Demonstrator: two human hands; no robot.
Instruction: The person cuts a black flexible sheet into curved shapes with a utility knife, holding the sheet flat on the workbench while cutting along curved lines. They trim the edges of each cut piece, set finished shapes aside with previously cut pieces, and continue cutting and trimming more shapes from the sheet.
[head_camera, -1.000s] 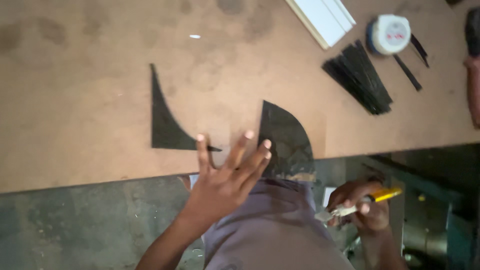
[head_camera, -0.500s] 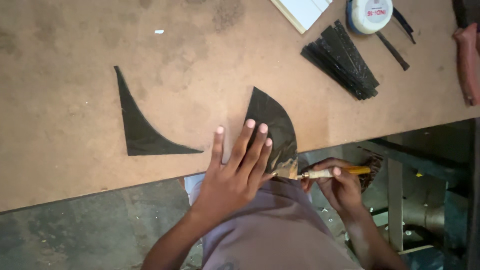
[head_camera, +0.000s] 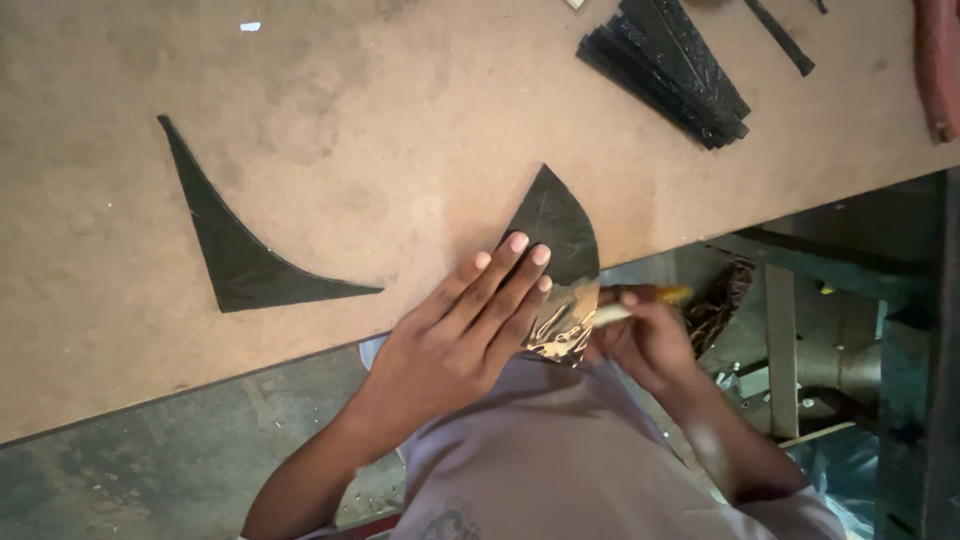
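My left hand (head_camera: 462, 330) lies flat with fingers together on a dark curved sheet piece (head_camera: 556, 222) at the near edge of the brown table (head_camera: 400, 150). The piece's near end overhangs the edge and shines. My right hand (head_camera: 645, 335) is closed around a yellow-handled tool (head_camera: 640, 300), whose tip meets the shiny overhanging part just below the table edge. A second dark sheet offcut (head_camera: 240, 250), pointed with a curved side, lies flat to the left, apart from both hands.
A bundle of dark strips (head_camera: 670, 65) lies at the far right of the table, with a single thin strip (head_camera: 780, 35) beside it. A reddish object (head_camera: 940, 70) sits at the right edge. Metal frame parts (head_camera: 800, 340) show below the table.
My left hand shifted right and settled flat on the curved piece. My right hand rose with the yellow tool from below the table until it met the piece's overhanging edge.
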